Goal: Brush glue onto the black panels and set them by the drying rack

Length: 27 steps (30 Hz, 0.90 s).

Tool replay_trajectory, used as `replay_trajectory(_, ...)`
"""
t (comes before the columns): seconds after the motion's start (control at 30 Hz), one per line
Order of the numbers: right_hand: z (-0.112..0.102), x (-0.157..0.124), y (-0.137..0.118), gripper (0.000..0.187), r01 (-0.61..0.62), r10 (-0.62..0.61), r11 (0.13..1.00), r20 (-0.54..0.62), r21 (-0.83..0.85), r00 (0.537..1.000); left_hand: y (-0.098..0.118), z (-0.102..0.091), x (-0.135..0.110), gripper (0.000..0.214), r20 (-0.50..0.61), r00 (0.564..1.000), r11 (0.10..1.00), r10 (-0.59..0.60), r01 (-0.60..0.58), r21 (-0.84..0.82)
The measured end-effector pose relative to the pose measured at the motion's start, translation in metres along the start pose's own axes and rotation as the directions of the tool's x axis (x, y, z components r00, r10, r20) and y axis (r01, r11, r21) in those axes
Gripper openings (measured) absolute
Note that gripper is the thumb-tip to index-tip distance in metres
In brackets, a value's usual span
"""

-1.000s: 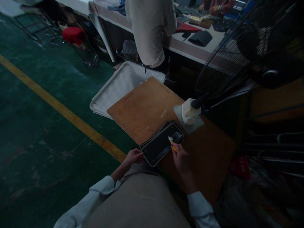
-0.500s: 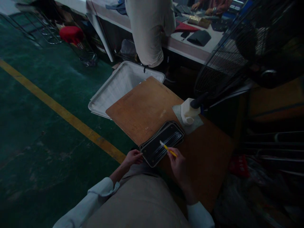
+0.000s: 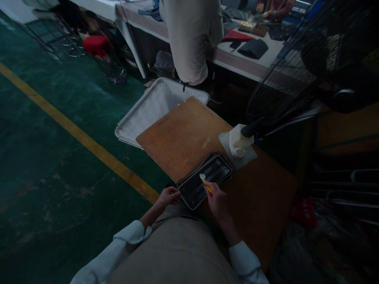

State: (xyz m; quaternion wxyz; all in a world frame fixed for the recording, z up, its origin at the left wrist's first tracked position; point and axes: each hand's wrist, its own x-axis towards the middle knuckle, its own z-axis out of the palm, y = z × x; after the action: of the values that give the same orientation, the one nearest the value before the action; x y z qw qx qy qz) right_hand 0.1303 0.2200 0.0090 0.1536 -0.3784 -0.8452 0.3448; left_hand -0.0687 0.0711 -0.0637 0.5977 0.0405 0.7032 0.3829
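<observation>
A stack of flat black rounded pieces [image 3: 204,179] lies near the front edge of a brown wooden board [image 3: 183,136]. White streaks cover the top piece. My right hand [image 3: 217,199] is closed on a small yellow-handled brush [image 3: 205,183], whose white tip rests on the middle of the top piece. My left hand [image 3: 168,196] pinches the stack's near left corner. A white open-mouthed container [image 3: 238,142] stands on a pale sheet just behind the stack.
A white tray [image 3: 154,106] sticks out from under the board's far left side. A large black fan [image 3: 299,67] looms at the right. Another person in light clothes [image 3: 191,35] stands at a long table [image 3: 237,59] behind. Green floor with a yellow line [image 3: 79,136] lies left.
The brush tip has swept from the far right of the top piece toward its middle, leaving more white streaks. My left hand has stayed on the corner.
</observation>
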Motion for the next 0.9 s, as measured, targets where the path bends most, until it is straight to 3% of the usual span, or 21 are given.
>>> replay_trajectory(0.13, 0.009, -0.04, -0.035, 0.019, -0.061, 0.025, 0.97, 0.153, 0.236, 0.988, 0.0, -0.001, -0.001, 0.051, 0.007, 1.0, 1.0, 0.011, -0.011, 0.001)
replay_trajectory(0.23, 0.0, -0.033, -0.036, 0.017, -0.079, 0.048, 0.95, 0.108, 0.304, 0.993, 0.002, -0.001, -0.002, 0.051, 0.011, 1.0, 1.0, 0.002, -0.002, 0.005)
replay_trajectory(0.37, -0.017, 0.015, -0.005, 0.023, -0.02, 0.04, 0.99, -0.144, 0.136, 0.989, 0.006, 0.0, -0.003, 0.05, 0.012, 1.0, 1.0, -0.015, 0.015, -0.005)
replay_trajectory(0.43, -0.019, 0.032, 0.009, 0.027, -0.017, 0.021, 1.0, -0.185, 0.026, 0.982, 0.008, 0.0, -0.003, 0.049, 0.018, 1.0, 1.0, -0.016, 0.016, -0.007)
replay_trajectory(0.5, -0.012, 0.034, 0.013, 0.028, -0.003, -0.003, 0.999, -0.148, -0.04, 0.989, 0.009, 0.0, -0.003, 0.049, 0.023, 1.0, 1.0, -0.018, 0.018, -0.005)
replay_trajectory(0.6, 0.007, 0.011, -0.004, 0.025, 0.032, -0.033, 0.999, -0.033, -0.032, 0.999, 0.01, -0.001, -0.004, 0.05, 0.021, 1.0, 1.0, -0.021, 0.021, -0.003)
replay_trajectory(0.73, 0.021, -0.033, -0.041, 0.02, 0.011, -0.026, 0.991, 0.108, 0.137, 0.994, 0.012, -0.003, -0.006, 0.049, 0.034, 0.999, 1.0, -0.012, 0.013, -0.01)
replay_trajectory(0.8, 0.019, -0.042, -0.05, 0.019, -0.042, 0.012, 0.971, 0.127, 0.236, 0.992, 0.013, -0.004, -0.007, 0.048, 0.044, 0.999, 1.0, -0.006, 0.006, -0.01)
replay_trajectory(0.9, 0.011, -0.039, -0.043, 0.019, -0.108, 0.099, 0.956, 0.044, 0.272, 0.994, 0.013, -0.005, -0.006, 0.049, 0.051, 0.999, 1.0, -0.005, 0.005, -0.008)
